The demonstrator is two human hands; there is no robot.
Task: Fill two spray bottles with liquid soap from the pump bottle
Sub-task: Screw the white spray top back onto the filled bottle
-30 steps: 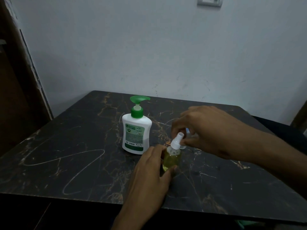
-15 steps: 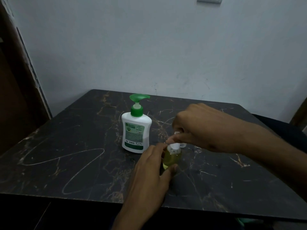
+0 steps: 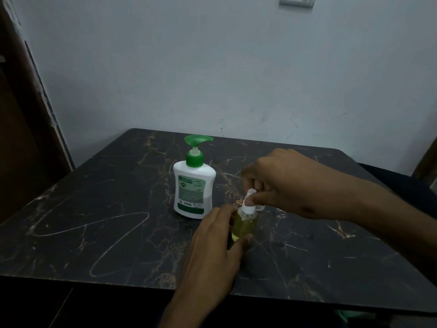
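Observation:
A small clear spray bottle (image 3: pixel 243 224) filled with yellow-green soap stands on the dark marble table (image 3: pixel 99 223). My left hand (image 3: pixel 212 254) grips its body from the near side. My right hand (image 3: pixel 283 183) pinches the white spray head (image 3: pixel 248 202) on its neck, which sits slightly tilted. The white pump bottle (image 3: pixel 192 188) with a green pump stands upright just to the left. A second small clear bottle (image 3: pixel 259 207) stands behind, mostly hidden by my right hand.
A pale wall rises behind the table, with a switch plate (image 3: pixel 296 0) at the top. A dark wooden door frame (image 3: pixel 30 95) stands at the left. The table's near edge runs across the bottom of the view.
My right hand pushed the spray head down onto the bottle half a second ago; now the head shows higher and tilted between the fingers. The left hand keeps its hold.

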